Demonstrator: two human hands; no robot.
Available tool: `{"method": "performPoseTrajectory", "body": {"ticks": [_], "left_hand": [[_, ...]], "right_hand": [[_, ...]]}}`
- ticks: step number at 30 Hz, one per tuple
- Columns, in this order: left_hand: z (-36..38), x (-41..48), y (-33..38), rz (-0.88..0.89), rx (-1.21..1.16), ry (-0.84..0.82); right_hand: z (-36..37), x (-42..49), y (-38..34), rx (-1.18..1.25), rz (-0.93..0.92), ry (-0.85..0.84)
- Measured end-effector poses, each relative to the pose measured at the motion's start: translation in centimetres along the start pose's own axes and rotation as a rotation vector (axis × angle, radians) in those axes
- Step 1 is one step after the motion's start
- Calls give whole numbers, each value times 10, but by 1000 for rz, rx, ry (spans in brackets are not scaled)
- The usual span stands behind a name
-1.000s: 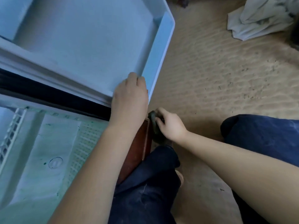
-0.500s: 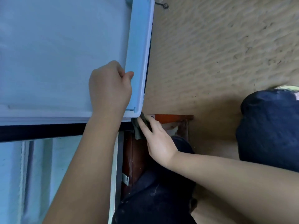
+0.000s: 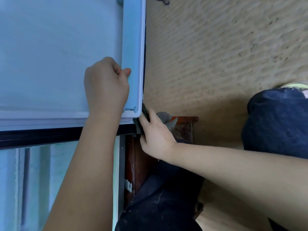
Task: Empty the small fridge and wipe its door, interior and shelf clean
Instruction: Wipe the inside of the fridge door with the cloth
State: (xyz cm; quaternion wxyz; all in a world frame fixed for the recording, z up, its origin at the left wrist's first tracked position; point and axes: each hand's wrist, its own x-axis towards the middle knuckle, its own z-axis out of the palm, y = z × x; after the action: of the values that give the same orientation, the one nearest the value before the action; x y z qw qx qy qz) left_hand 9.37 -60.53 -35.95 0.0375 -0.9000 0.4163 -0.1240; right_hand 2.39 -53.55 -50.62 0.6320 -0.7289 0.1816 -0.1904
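Observation:
The small fridge's open door [image 3: 50, 55] fills the upper left, its pale inner liner facing me. My left hand [image 3: 106, 85] lies curled on the liner beside the raised right rim [image 3: 133, 47], thumb touching that rim. My right hand [image 3: 155, 132] presses a dark grey cloth [image 3: 144, 112] against the door's lower right outer corner, fingers wrapped over the cloth. Most of the cloth is hidden by the hand; a lighter grey fold [image 3: 164, 116] shows behind it. The fridge interior [image 3: 41, 180] shows at the lower left, below the black door seal [image 3: 41, 135].
A reddish-brown wooden stand [image 3: 183, 129] sits under the fridge corner. My knees in dark blue trousers [image 3: 276, 124] are at right and bottom centre. Tan carpet [image 3: 216, 55] covers the floor. A small dark object [image 3: 162, 1] lies at the top edge.
The view swung from the fridge interior to the door. My left hand slid from the door's edge onto the liner by the rim. My right hand brought the cloth up to the door corner.

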Motion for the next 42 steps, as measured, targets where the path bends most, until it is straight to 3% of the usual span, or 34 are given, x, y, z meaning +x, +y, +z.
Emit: {"method": "performPoseTrajectory", "body": {"ticks": [3, 9, 18, 28, 33, 35, 37, 40, 42], "left_hand": [[1, 2, -1, 7, 21, -3], [-1, 3, -4, -32, 15, -44], [2, 0, -7, -115, -61, -82], [-5, -15, -1, -91, -68, -95], [-22, -21, 8, -58, 25, -255], [-32, -15, 18, -22, 129, -270], [-41, -2, 33, 72, 160, -126], [-42, 32, 62, 369, 55, 140], [-35, 55, 81, 562, 99, 224]], "right_hand": [[-1, -8, -1, -52, -15, -79], [-33, 49, 9, 71, 94, 31], [-28, 19, 20, -137, -130, -86], [-29, 27, 25, -77, -95, 160], [-68, 53, 19, 101, 38, 333], [-83, 54, 18, 118, 71, 357], [-96, 52, 17, 141, 95, 379], [-120, 54, 17, 191, 155, 434], [-138, 57, 17, 258, 210, 495]]}}
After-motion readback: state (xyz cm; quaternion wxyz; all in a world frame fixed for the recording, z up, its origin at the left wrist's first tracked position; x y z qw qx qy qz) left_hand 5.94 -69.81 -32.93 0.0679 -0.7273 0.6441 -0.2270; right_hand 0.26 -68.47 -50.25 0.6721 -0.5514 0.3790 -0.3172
